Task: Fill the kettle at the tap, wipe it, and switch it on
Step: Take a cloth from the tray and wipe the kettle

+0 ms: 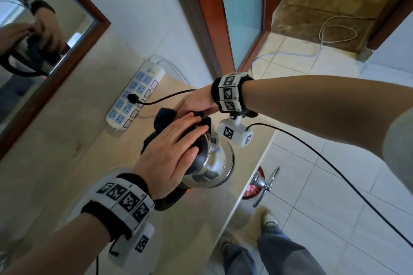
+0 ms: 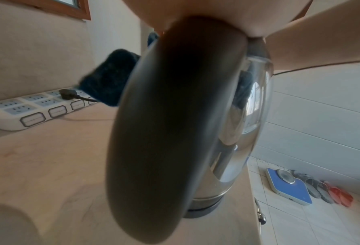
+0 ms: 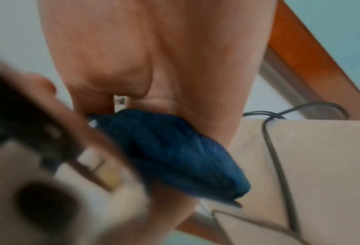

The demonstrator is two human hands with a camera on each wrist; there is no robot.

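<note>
A steel kettle [image 1: 218, 161] with a black lid and black handle [image 1: 169, 202] stands on its base on the beige counter [image 1: 93, 158]. My left hand [image 1: 176, 140] lies flat on the lid, fingers straight. An orange glow [image 1: 188, 190] shows at the handle's foot. My right hand [image 1: 196, 104] grips a dark blue cloth [image 1: 164, 118] against the kettle's far upper side. The left wrist view is filled by the handle [image 2: 170, 116], with the shiny body [image 2: 245, 126] and cloth [image 2: 109, 79] behind. In the right wrist view the cloth [image 3: 174, 149] sits under my right hand [image 3: 153, 58].
A white power strip [image 1: 134, 96] lies along the back wall with the kettle's black plug in it. A mirror [image 1: 44, 35] hangs at left. The counter's front edge runs beside the kettle. Below stand a pedal bin [image 1: 257, 183], a blue scale [image 2: 288, 187] and slippers [image 2: 330, 192].
</note>
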